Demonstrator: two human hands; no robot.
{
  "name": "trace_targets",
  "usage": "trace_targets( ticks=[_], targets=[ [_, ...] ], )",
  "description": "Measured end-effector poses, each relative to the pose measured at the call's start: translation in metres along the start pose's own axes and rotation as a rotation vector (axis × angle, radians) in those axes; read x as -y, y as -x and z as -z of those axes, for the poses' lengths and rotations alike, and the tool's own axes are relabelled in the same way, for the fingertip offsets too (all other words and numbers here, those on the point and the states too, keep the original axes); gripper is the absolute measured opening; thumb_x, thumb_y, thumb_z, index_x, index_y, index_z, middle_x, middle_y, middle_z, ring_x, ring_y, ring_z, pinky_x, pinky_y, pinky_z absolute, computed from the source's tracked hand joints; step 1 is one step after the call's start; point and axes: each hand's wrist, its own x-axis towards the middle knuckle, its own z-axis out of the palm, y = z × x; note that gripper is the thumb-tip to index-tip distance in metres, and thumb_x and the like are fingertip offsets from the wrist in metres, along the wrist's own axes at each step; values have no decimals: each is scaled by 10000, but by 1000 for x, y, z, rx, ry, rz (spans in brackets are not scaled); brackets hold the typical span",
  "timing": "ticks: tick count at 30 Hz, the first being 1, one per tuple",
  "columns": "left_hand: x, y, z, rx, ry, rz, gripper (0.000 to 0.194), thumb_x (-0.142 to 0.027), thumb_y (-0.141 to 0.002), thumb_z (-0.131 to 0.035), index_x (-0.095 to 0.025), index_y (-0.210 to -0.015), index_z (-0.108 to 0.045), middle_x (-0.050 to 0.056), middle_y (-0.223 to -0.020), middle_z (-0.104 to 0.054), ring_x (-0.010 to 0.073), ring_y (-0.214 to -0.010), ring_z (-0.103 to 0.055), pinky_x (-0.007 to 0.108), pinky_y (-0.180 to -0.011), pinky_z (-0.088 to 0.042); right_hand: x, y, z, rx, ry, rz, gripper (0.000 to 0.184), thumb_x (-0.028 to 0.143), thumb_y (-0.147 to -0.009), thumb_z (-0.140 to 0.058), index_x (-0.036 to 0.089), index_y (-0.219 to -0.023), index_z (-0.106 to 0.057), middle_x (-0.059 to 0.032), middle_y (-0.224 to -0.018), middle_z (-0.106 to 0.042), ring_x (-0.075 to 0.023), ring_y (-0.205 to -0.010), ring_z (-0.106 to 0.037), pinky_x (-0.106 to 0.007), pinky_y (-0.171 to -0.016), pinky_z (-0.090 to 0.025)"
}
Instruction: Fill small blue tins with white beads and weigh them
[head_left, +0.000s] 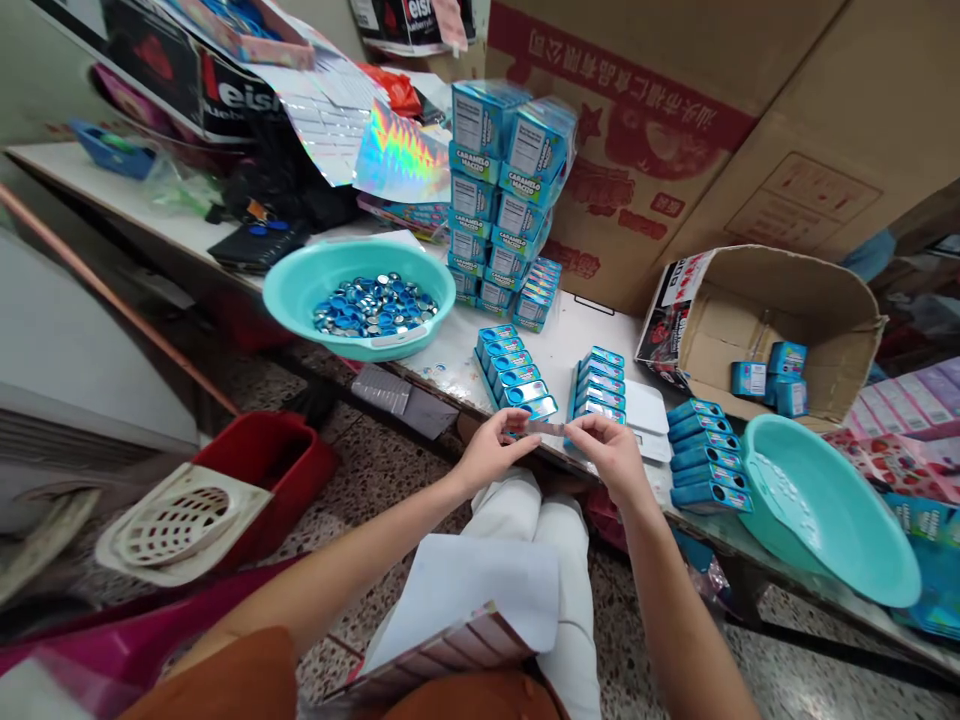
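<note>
My left hand [493, 452] and my right hand [616, 458] are at the table's front edge, each pinching one end of a narrow, see-through-looking strip [547, 428] stretched between them. What the strip is made of is too small to tell. Just beyond my left hand stands a row of small blue boxes [511, 372] with round openings on top. A second row of blue boxes [601, 385] lies beyond my right hand, with white trays [646, 415] beside it. Across my lap rest a white sheet [487, 575] and a sheet with a row of strips [457, 650].
A turquoise basin [289, 300] holds many blue and silver round pieces. Another turquoise basin [862, 530] sits at right, near more blue boxes [705, 455]. Stacked candy packs [499, 190] stand before large cartons [720, 90]. An open carton [712, 310] holds several blue boxes.
</note>
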Motion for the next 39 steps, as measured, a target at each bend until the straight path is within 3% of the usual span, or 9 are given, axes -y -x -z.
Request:
trace_targets(
  ticks=[4, 8, 15, 21, 28, 39],
  targets=[
    [-1, 0, 7, -83, 103, 24, 317, -392, -722, -698, -165, -924, -609, 37, -867, -646, 149, -809, -593, 274, -759, -472, 5, -10, -7, 22, -41, -36, 303, 455, -675, -736, 162, -724, -671, -20, -715, -661, -141, -673, -573, -270, -672, -437],
    [-2, 4, 16, -79, 198, 51, 267, -358, -707, -715, -155, -861, -637, 26, -838, -654, 139, -802, -590, 262, -780, -457, 5, -17, -13, 50, -55, -69, 314, 464, -658, -745, 164, -724, -680, -23, -711, -665, -144, -670, -570, -271, -663, -431],
    [6, 1, 23, -180, 185, 108, 245, -362, -692, -720, -150, -803, -666, 15, -773, -656, 126, -739, -572, 243, -730, -438, -8, -37, -22, 46, -38, -106, 304, 456, -641, -733, 161, -701, -694, -3, -661, -648, -124, -624, -541, -250, -625, -394],
    [13, -13, 24, -196, 200, 109, 276, -383, -646, -744, -146, -767, -672, 19, -750, -667, 125, -711, -574, 246, -719, -436, -25, -61, -26, 21, 100, -141, 272, 405, -602, -701, 138, -648, -684, 6, -574, -608, -105, -544, -484, -235, -550, -350],
    [15, -19, 25, -182, 239, 218, 334, -395, -588, -780, -131, -768, -682, 6, -661, -644, 99, -615, -533, 227, -630, -412, -32, -73, -27, -22, 448, -135, 201, 348, -627, -639, 158, -652, -698, 13, -558, -600, -103, -515, -487, -219, -493, -309],
    [18, -22, 23, -223, 228, 248, 325, -371, -566, -790, -132, -766, -697, 17, -676, -651, 96, -625, -539, 211, -585, -385, -27, -76, -25, -24, 513, -128, 143, 279, -639, -657, 150, -658, -716, 13, -546, -610, -111, -532, -524, -221, -504, -320]
  ],
)
